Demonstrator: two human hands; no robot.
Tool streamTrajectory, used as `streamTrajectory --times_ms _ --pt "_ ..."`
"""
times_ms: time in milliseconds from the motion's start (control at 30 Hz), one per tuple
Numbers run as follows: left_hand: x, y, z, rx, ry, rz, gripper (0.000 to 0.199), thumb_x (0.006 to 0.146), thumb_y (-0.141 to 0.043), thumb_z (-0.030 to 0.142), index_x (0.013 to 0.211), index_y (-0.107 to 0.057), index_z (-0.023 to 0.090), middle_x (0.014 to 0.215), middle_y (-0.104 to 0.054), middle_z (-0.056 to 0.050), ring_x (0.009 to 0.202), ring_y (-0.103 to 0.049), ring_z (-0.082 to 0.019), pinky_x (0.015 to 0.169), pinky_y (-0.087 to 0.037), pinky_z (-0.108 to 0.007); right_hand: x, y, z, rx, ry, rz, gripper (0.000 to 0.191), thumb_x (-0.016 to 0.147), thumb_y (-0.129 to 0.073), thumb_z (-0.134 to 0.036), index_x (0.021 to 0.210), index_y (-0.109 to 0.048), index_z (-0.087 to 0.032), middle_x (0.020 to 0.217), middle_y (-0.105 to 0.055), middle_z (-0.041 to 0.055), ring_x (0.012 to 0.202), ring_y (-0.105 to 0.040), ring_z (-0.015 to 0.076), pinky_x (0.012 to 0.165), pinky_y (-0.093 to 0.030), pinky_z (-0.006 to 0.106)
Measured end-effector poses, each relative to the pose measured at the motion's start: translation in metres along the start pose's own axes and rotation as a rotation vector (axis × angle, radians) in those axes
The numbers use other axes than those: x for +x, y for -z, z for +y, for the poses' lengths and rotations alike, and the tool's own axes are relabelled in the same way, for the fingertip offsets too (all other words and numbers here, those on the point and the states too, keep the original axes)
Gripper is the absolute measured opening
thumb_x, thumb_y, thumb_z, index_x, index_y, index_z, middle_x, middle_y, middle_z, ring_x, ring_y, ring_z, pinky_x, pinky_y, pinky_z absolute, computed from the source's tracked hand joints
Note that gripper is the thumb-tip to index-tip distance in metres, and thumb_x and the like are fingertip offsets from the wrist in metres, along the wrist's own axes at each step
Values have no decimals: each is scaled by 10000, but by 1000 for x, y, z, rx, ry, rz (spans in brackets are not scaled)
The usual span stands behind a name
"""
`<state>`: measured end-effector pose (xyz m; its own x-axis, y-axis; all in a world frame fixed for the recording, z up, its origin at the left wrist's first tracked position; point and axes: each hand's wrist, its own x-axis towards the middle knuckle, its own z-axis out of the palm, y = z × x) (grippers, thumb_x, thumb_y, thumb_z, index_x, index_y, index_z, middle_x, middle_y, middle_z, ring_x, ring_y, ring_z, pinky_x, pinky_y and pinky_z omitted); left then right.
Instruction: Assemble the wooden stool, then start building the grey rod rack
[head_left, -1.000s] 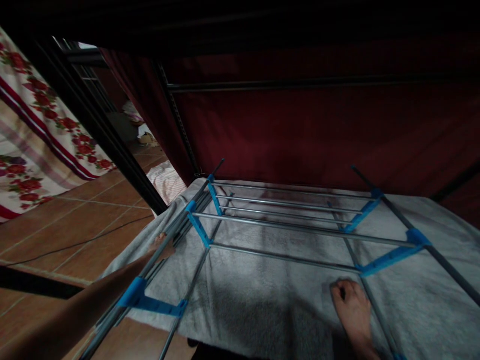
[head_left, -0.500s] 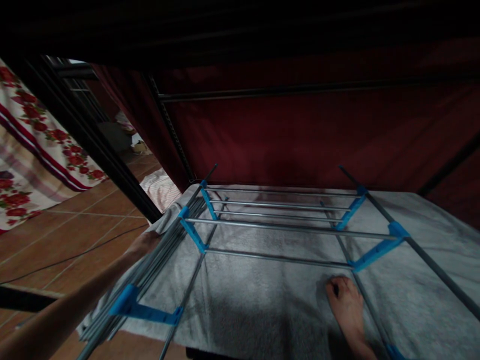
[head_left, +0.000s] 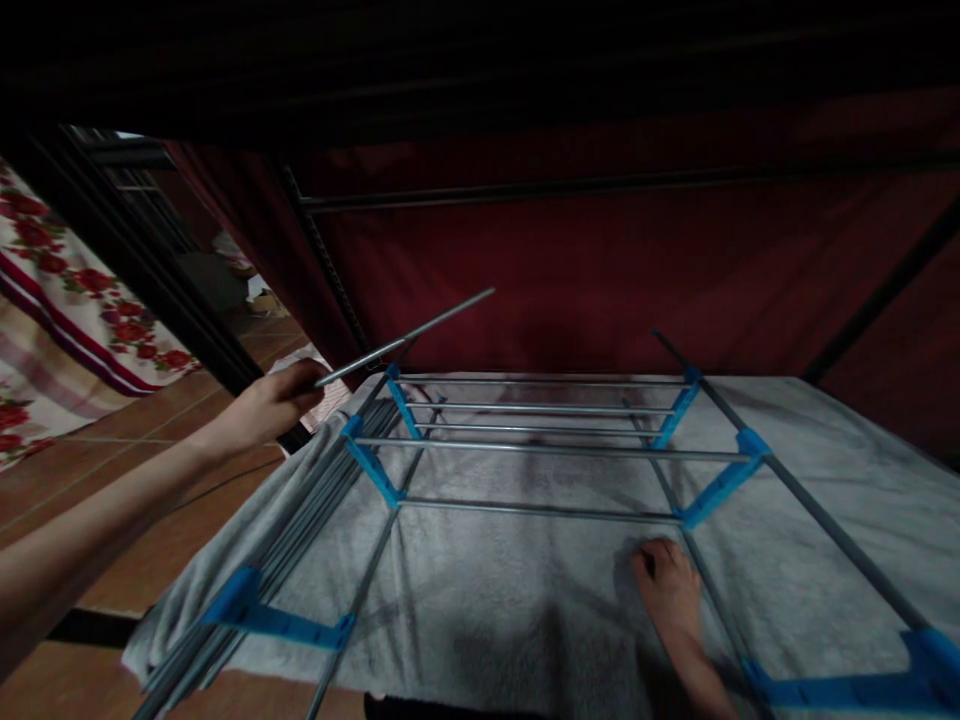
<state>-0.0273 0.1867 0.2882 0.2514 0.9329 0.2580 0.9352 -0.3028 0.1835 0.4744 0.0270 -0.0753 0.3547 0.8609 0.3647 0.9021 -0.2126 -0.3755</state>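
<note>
My left hand is closed around one end of a thin grey metal tube, which slants up to the right above the rack. On the grey blanket stands a partly assembled rack of grey tubes with blue plastic brackets. Several crossbars span its far half. My right hand rests on the blanket, fingers curled in, just left of the rack's lower right tube. Nothing shows in it. A bundle of loose tubes lies along the rack's left side.
The grey blanket covers the bed-like surface under the rack. Dark red cloth hangs behind it, with a black metal bar across. A black post rises at left, beside the tiled floor and a flowered cloth.
My left hand has lifted a tube from the left side of the rack and moved up. The view has shifted slightly; my right hand stays on the blanket.
</note>
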Motion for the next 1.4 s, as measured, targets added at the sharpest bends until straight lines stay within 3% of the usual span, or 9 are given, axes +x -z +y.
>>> streamTrajectory --times_ms 167,333,500,633,733,900,1100,1233,1400 --pt "24 -16 54 -153 -213 -147 606 867 -413 643 1217 -598 184 1117 -681 -8 1007 -603 -205 885 -460 -263 1 1 -2 30 -27 -2 248 848 -423 -365 868 -610 -202 944 -634 87 908 -565 245 769 -374 356" --pt "34 -24 129 25 -482 -226 417 934 -384 471 1234 -592 269 1190 -654 -14 1035 -613 -200 884 -443 -275 3 3 -4 28 -24 -5 225 841 -432 -322 837 -618 -195 933 -631 90 881 -572 238 761 -369 344" --pt "29 -32 189 217 -637 -342 302 898 -418 194 1101 -634 252 1008 -694 -42 879 -649 -186 791 -449 -278 4 3 -4 48 -33 -6 212 837 -432 -314 825 -616 -209 912 -629 81 890 -576 236 778 -370 340" --pt "19 -53 226 334 -716 -348 375 824 -444 65 1101 -624 243 895 -703 -54 814 -658 -184 738 -453 -275 5 3 -4 65 -47 -8 198 831 -436 -306 829 -610 -212 900 -625 78 904 -577 238 792 -374 341" --pt "12 -72 247 326 -752 -374 392 805 -451 46 1110 -617 228 928 -704 -63 844 -664 -193 734 -465 -273 5 4 -5 80 -44 -3 184 825 -436 -287 825 -604 -214 887 -625 73 903 -580 235 799 -380 338" --pt "-6 -108 265 208 -724 -431 354 799 -431 32 1071 -621 157 1026 -694 -114 944 -659 -245 796 -485 -339 7 7 -6 106 -30 6 184 826 -430 -267 816 -607 -216 882 -637 77 890 -590 234 807 -396 344" --pt "-46 -165 268 5 -666 -417 404 799 -377 19 1103 -590 178 1029 -680 -83 962 -639 -228 850 -473 -341 5 4 -5 102 -14 66 204 833 -438 -268 839 -631 -202 861 -662 108 888 -606 269 818 -430 395" --pt "-78 -201 262 -121 -588 -442 490 750 -382 -12 1157 -563 193 1084 -662 -83 1023 -619 -240 906 -456 -376 4 3 -3 148 39 72 217 833 -443 -256 895 -634 -173 958 -661 141 942 -595 288 833 -448 433" --pt "-115 -244 235 -153 -440 -457 582 702 -385 -35 1193 -558 226 1173 -633 -77 1079 -591 -227 970 -419 -386 6 8 -3 209 12 19 188 846 -448 -287 833 -614 -200 848 -640 113 847 -593 272 794 -451 430"
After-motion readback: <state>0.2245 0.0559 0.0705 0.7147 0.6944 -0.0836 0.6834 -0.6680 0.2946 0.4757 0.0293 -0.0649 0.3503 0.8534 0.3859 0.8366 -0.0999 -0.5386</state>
